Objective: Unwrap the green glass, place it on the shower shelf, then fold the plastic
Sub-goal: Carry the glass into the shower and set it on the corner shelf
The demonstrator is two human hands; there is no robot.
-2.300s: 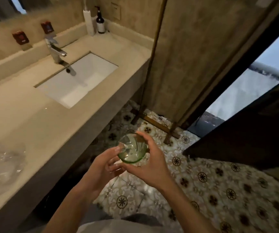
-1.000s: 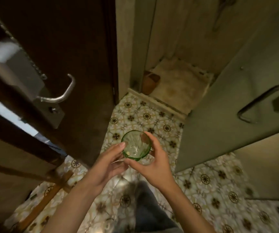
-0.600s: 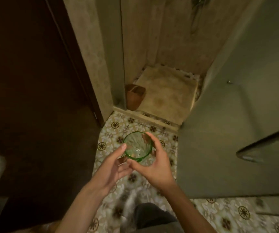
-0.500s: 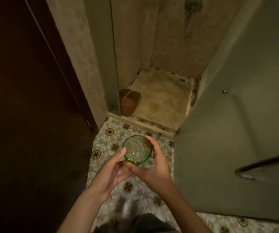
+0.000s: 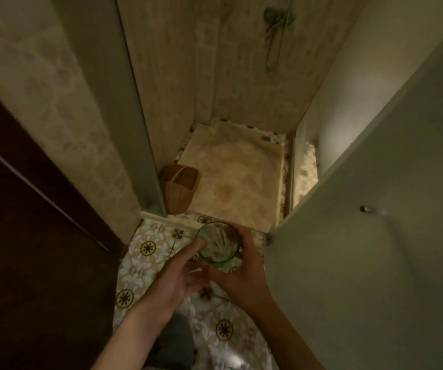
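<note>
I hold the green glass (image 5: 218, 243) upright in front of me, its open mouth facing the camera, bare of any wrapping. My right hand (image 5: 241, 273) wraps around its right side and base. My left hand (image 5: 177, 276) touches its left rim with the fingertips and cups it from below. The glass hangs above the patterned floor just before the shower's threshold. No shower shelf and no plastic are in view.
The shower stall lies ahead with a beige floor mat (image 5: 233, 180) and a wicker basket (image 5: 180, 189) in its near left corner. A glass shower door (image 5: 375, 236) stands open on the right. A dark wooden door (image 5: 28, 249) fills the left. A shower hose (image 5: 276, 36) hangs on the far wall.
I turned from the sink counter, where the plastic lay, past the dark door toward the shower. The stall has come nearer, and both hands keep the same hold on the glass.
</note>
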